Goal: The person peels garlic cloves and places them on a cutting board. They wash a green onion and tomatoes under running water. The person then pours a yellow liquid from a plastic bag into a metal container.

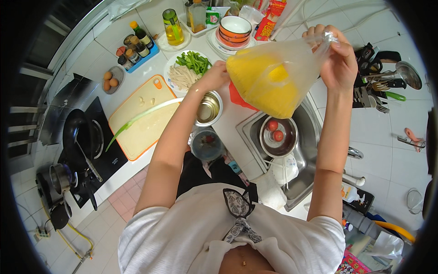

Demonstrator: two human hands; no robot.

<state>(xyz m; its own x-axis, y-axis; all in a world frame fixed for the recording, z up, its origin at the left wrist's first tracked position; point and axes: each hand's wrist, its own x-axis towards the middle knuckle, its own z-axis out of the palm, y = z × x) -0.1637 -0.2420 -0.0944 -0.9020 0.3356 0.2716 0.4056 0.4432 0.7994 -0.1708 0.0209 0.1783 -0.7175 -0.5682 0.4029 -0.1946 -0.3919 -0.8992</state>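
Raised at the upper right, my right hand [337, 51] grips the gathered neck of a clear plastic bag [303, 54]. Something bright yellow [267, 82], perhaps a meal or powder, fills the bag's lower part. My left hand [216, 76] is at the bag's left edge. Its fingertips are partly hidden, so I cannot tell whether they grip the bag. Under the bag shows a piece of red plastic [237, 97]. Below my left wrist stands a round metal bowl [209, 109]. A plate [169, 75] of sliced green peppers [193, 61] and pale shredded food [183, 76] lies beside that hand.
Left of my arm, a cutting board [137, 133] carries a spring onion [137, 118] and garlic cloves. A wok [80, 140] sits on the cooktop. The steel sink [304, 144] holds a bowl [285, 147] with two tomatoes [275, 131]. Stacked bowls [235, 27] stand behind.
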